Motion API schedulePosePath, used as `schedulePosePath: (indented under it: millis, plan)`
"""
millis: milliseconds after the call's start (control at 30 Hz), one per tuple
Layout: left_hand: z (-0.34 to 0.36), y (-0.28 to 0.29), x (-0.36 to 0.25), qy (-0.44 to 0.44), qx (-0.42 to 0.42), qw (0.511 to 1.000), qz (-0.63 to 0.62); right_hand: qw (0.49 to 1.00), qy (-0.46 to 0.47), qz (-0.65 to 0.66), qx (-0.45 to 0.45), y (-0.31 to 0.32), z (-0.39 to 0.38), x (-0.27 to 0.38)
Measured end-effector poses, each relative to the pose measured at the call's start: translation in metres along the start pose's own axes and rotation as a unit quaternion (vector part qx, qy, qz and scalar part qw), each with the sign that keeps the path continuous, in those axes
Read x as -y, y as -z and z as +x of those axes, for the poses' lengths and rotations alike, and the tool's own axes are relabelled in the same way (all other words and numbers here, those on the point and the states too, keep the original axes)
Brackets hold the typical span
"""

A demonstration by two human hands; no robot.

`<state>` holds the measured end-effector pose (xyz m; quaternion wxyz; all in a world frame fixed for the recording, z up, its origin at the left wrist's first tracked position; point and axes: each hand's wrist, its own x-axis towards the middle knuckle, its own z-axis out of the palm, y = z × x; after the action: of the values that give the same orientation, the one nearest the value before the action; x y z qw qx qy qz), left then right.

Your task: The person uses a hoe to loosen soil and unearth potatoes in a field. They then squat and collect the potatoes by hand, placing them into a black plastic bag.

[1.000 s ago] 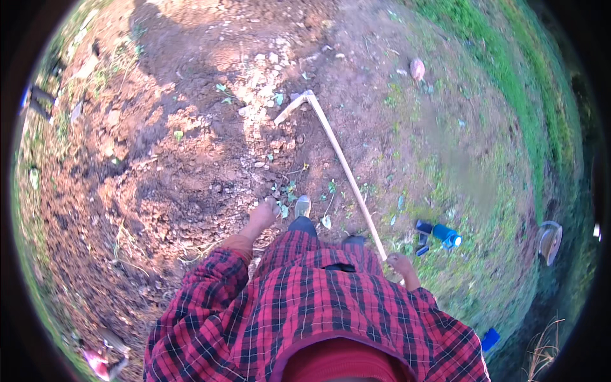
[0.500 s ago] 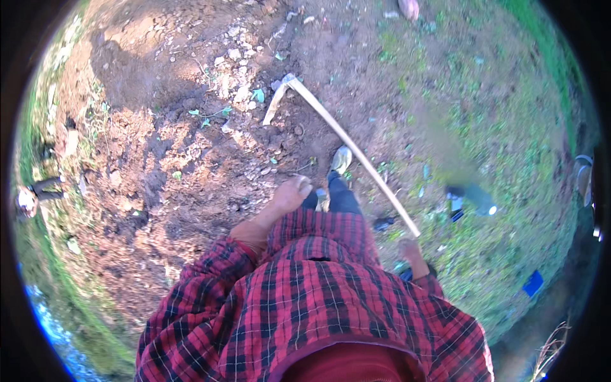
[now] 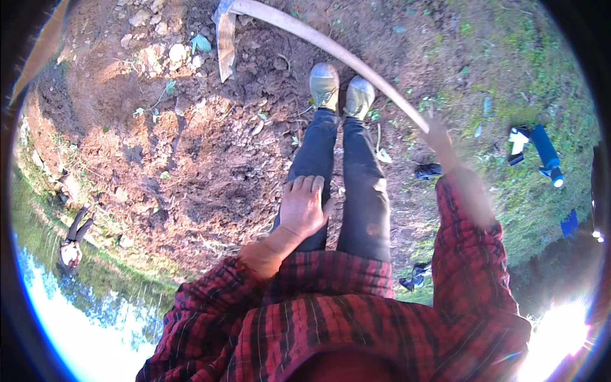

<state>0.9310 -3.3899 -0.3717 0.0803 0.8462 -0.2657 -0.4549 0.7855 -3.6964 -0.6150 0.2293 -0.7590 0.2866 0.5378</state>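
Observation:
A long-handled hoe (image 3: 332, 48) slants across the ground ahead of me, its wooden handle appearing curved. Its flat blade (image 3: 226, 46), smeared with soil, hangs at the far end over the dug earth. My right hand (image 3: 440, 145), blurred, is closed around the near end of the handle. Palm down, my left hand (image 3: 304, 207) lies on my left thigh with its fingers stretched out, and holds nothing. Both my shoes (image 3: 325, 88) stand close together on the soil beneath the handle.
Loose reddish soil (image 3: 191, 172) with stones and torn leaves spreads to the left. On the grass at right lie a blue bottle (image 3: 545, 145), a small black-and-white item (image 3: 517, 145) and a blue piece (image 3: 569, 223). Another person (image 3: 71, 250) is at the far left.
The hoe's blade and my right hand have moved up in the picture. My legs now show fully, and my left hand lies flat on my thigh instead of looking curled.

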Motion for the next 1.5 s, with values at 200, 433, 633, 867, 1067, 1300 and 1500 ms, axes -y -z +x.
schedulePosePath:
  millis: [200,433,633,867,1067,1300,1500]
  plan:
    - [0.010,0.002,0.017,0.014,0.032,0.999,-0.032,0.992,-0.076,-0.094,-0.025,-0.045,0.083,0.046]
    - [0.015,0.002,0.021,-0.002,0.050,0.999,-0.010,0.977,-0.065,-0.172,-0.107,-0.064,0.108,0.029]
    - [0.013,-0.003,0.015,-0.021,0.047,0.997,0.052,0.994,0.028,-0.092,-0.047,-0.024,0.024,0.055]
    - [0.023,-0.002,0.017,-0.040,0.035,0.994,0.093,0.957,-0.039,0.065,-0.279,-0.015,-0.066,0.061]
    - [-0.017,0.022,0.003,-0.132,0.004,0.972,0.194,0.881,-0.034,0.448,-0.146,-0.132,-0.274,0.044]
    - [-0.029,0.101,-0.035,-0.146,0.312,0.918,0.199,0.707,-0.116,0.693,0.081,-0.201,-0.465,0.119]
    - [-0.047,0.168,-0.202,-0.454,0.123,0.879,0.081,0.304,-0.036,0.939,-0.155,-0.055,-0.450,0.056]
